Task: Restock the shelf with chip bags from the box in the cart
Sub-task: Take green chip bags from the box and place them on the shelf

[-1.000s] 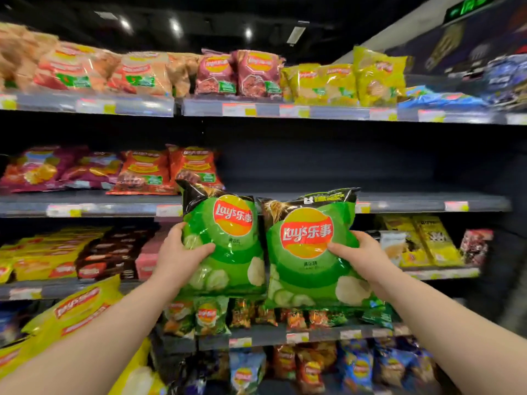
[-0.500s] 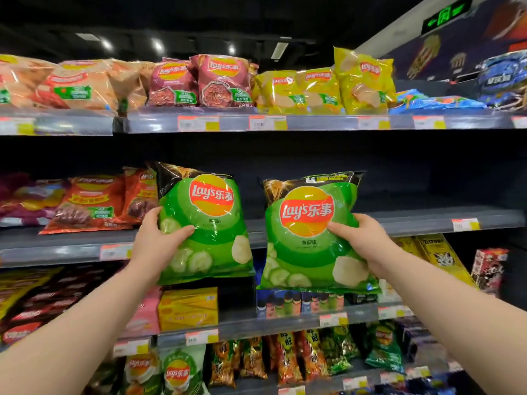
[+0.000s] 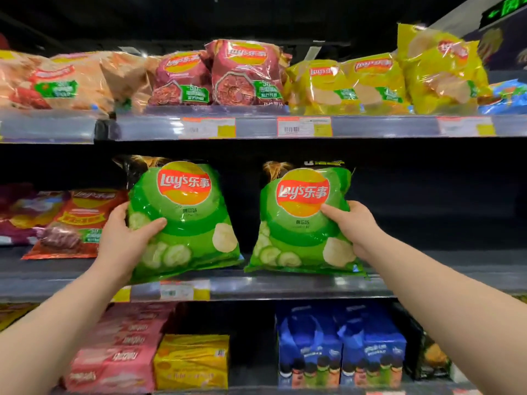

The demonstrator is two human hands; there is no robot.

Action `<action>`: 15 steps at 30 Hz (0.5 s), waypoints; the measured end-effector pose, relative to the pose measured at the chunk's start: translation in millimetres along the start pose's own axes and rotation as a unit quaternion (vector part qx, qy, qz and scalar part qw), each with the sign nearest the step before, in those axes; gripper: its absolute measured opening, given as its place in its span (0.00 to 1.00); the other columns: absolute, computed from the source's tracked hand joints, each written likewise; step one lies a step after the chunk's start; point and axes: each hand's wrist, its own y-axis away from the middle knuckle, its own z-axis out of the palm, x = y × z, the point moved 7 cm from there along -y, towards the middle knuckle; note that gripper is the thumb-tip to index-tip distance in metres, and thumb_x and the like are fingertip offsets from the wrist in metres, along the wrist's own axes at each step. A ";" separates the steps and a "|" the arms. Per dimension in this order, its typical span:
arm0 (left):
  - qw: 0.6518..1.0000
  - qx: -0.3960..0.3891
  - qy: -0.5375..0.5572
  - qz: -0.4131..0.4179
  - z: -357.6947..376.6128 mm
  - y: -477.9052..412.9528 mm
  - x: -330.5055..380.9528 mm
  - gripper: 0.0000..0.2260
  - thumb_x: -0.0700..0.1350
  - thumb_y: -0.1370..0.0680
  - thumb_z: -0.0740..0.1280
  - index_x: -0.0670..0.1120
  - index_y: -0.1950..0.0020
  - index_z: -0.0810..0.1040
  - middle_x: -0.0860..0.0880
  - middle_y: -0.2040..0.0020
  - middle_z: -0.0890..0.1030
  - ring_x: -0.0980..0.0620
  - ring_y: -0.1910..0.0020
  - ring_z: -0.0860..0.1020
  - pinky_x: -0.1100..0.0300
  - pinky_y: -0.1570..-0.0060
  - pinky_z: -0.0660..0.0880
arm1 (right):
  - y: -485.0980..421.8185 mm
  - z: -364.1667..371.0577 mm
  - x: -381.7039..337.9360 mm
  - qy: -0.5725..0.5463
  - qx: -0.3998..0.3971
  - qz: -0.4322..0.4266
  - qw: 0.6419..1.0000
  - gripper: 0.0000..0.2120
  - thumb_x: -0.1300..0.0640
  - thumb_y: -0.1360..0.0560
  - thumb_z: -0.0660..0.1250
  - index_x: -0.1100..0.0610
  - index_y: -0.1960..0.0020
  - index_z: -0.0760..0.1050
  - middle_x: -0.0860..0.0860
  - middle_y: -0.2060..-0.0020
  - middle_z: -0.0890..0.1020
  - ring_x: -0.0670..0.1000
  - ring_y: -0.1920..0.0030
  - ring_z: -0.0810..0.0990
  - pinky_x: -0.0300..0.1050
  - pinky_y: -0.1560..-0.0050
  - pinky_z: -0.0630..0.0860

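Both of my hands are full. My left hand (image 3: 125, 238) grips the left green cucumber bag (image 3: 182, 220) by its lower left edge, thumb curled across the front and the fingers hidden behind. My right hand (image 3: 353, 226) grips the right green cucumber bag (image 3: 299, 223) by its right edge the same way, thumb pressing the front just under the logo. I see both bags upright, faces toward me, side by side with a dark gap between them, held at the middle shelf (image 3: 285, 286). The right bag's bottom edge lies along the shelf's front lip, and the left bag's lower corner hangs over the price strip (image 3: 176, 292). I cannot tell whether either bag rests its weight on the board. Just left of my left hand, a red chip bag (image 3: 79, 220) lies leaning back on the same shelf. On the top shelf (image 3: 256, 126) stand maroon bags (image 3: 242, 75), yellow bags (image 3: 370, 84) and orange bags (image 3: 57, 81). Below, I make out blue boxes (image 3: 342, 346), a yellow box (image 3: 191, 360) and pink packs (image 3: 119, 349)
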 end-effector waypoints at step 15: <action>0.989 0.139 -0.040 -0.023 -1.8 -36.7 -21.5 0.35 0.50 0.38 0.76 0.46 0.33 0.71 0.45 0.43 0.80 0.44 0.45 0.79 0.44 0.41 0.75 | -168.6 121.1 18.0 -0.035 -0.088 -0.041 0.995 0.23 0.56 0.29 0.73 0.62 0.38 0.74 0.61 0.42 0.80 0.60 0.43 0.80 0.56 0.39 0.76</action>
